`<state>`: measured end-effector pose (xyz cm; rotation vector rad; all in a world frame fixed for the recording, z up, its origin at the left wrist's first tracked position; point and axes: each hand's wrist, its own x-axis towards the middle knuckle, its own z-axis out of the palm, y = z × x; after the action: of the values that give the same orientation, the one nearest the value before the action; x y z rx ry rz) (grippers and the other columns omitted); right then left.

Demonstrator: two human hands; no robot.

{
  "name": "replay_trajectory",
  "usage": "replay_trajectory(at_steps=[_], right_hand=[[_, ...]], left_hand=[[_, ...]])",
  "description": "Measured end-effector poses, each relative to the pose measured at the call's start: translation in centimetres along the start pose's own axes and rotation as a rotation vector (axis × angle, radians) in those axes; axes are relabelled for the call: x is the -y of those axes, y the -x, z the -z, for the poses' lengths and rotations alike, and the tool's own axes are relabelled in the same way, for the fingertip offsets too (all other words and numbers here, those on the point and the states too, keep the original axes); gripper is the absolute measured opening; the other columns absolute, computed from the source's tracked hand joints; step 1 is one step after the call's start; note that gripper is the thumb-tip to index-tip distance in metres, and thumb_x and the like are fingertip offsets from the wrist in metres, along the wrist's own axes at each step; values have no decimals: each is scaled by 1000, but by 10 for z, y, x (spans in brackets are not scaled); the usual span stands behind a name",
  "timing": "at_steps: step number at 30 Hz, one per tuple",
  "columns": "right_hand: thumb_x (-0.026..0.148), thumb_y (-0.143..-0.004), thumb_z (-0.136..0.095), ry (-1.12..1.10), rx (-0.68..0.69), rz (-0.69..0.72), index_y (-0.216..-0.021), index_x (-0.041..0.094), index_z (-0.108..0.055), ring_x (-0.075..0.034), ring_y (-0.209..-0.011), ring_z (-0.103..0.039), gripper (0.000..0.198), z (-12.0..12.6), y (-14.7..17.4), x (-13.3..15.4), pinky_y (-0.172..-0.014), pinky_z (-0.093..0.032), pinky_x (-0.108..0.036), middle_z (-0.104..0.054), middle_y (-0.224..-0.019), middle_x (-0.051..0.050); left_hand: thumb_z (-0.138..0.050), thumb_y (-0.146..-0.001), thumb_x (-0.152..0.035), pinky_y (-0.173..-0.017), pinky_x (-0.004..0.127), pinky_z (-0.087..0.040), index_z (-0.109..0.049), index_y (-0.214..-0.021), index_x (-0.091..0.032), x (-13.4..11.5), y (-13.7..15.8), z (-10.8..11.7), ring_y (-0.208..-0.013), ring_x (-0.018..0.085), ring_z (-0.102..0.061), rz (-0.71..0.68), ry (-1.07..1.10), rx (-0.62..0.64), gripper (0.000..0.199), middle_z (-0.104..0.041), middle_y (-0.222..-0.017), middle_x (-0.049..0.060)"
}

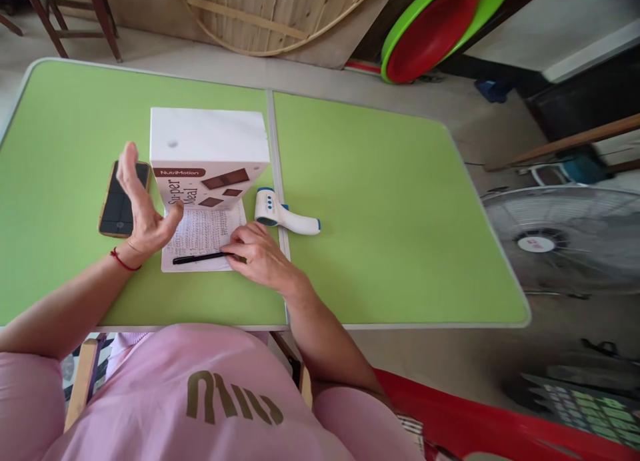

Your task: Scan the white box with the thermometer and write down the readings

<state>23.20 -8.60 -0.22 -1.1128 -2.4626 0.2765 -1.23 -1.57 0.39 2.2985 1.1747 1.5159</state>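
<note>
A white box (pixel 210 137) with chocolate pieces and "Super Meal" printed on its front stands upright on the green table. At the box's left front corner, my left hand (pixel 145 211) is raised with thumb and fingers spread, holding nothing. Handwritten paper (pixel 200 231) lies in front of the box, partly hidden by it. Across the paper's lower part is a black pen (pixel 199 257). The curled fingers of my right hand (pixel 257 253) close on the pen's right end. Just beyond that hand lies a white and blue infrared thermometer (pixel 287 214).
A smartphone (pixel 120 204) lies left of the box, partly behind my left hand. The green folding table (pixel 390 214) has a metal seam (pixel 274 134) across it. Beyond its right edge stands a fan (pixel 535 242). A wooden stool (pixel 75 14) stands at the far left.
</note>
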Motion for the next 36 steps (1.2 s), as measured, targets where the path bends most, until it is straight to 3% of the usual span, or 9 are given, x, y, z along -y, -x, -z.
replay_trajectory(at_steps=[3, 5, 7, 9, 13, 16, 19, 24, 36], right_hand=[[15, -85, -61, -15, 12, 20, -89, 17, -71, -18, -76, -57, 11, 6, 1, -3, -77, -44, -36, -63, -76, -4], [12, -83, -59, -47, -33, 2, -85, 17, -66, -16, -71, -55, 9, 14, 4, -10, -75, -44, -34, -61, -71, -1], [11, -80, -58, -82, -151, -69, -80, 19, -61, -14, -65, -53, 9, 22, 7, -17, -72, -44, -32, -55, -63, 2], [13, -77, -58, -163, -302, -170, -77, 21, -57, -13, -60, -52, 8, 27, 9, -22, -65, -45, -30, -53, -61, 3], [20, -76, -60, -535, -548, -297, -77, 22, -52, -11, -58, -54, 9, 19, 7, -14, -54, -45, -25, -60, -69, 2], [22, -80, -55, -735, -553, -361, -77, 21, -55, -11, -56, -54, 4, 6, 0, -3, -53, -44, -24, -60, -65, 3], [25, -80, -52, -764, -444, -469, -80, 20, -59, -12, -58, -58, 8, -6, -5, 1, -54, -47, -25, -61, -65, 1], [22, -72, -57, -641, -479, -476, -71, 20, -54, -10, -51, -50, 5, -19, -9, -2, -48, -42, -23, -57, -59, 3], [26, -80, -55, -458, -470, -367, -69, 21, -51, -11, -53, -50, 13, -30, -6, -1, -53, -43, -24, -57, -59, 3]], left_hand=[[-63, -84, -45, -111, 50, -36, -25, -146, -13, -19, 1, 1, -130, 31, -36, -356, -87, -264, 79, -32, -139, 13], [-63, -79, -29, -86, 38, -51, -42, -131, -17, -34, 1, 0, -104, 22, -52, -395, -39, -314, 58, -43, -116, 9], [-64, -72, -21, -63, 29, -49, -49, -112, -16, -50, 1, 0, -78, 15, -53, -476, 96, -306, 43, -43, -99, 5], [-56, -77, -10, -63, 28, -47, -49, -106, -15, -63, 3, 0, -70, 13, -53, -581, 146, 4, 30, -51, -90, 3], [-62, -88, -16, -84, 36, -51, -49, -123, -6, -76, 21, -1, -99, 25, -61, -565, -63, 573, 39, -61, -117, 16], [-81, -75, -52, -115, 50, -31, -34, -144, -4, -76, 40, -6, -142, 39, -30, -492, -151, 901, 97, -31, -153, 24], [-75, -76, -65, -122, 50, -17, -28, -150, -4, -75, 49, -9, -149, 38, -11, -399, -173, 1135, 107, -12, -160, 23], [-73, -78, -63, -124, 50, -14, -28, -152, -3, -76, 44, -9, -150, 36, -3, -299, -119, 1246, 105, -9, -160, 22], [-72, -82, -61, -125, 47, -8, -19, -155, -4, -80, 35, -8, -151, 35, 1, -244, -105, 1341, 107, -4, -162, 18]])
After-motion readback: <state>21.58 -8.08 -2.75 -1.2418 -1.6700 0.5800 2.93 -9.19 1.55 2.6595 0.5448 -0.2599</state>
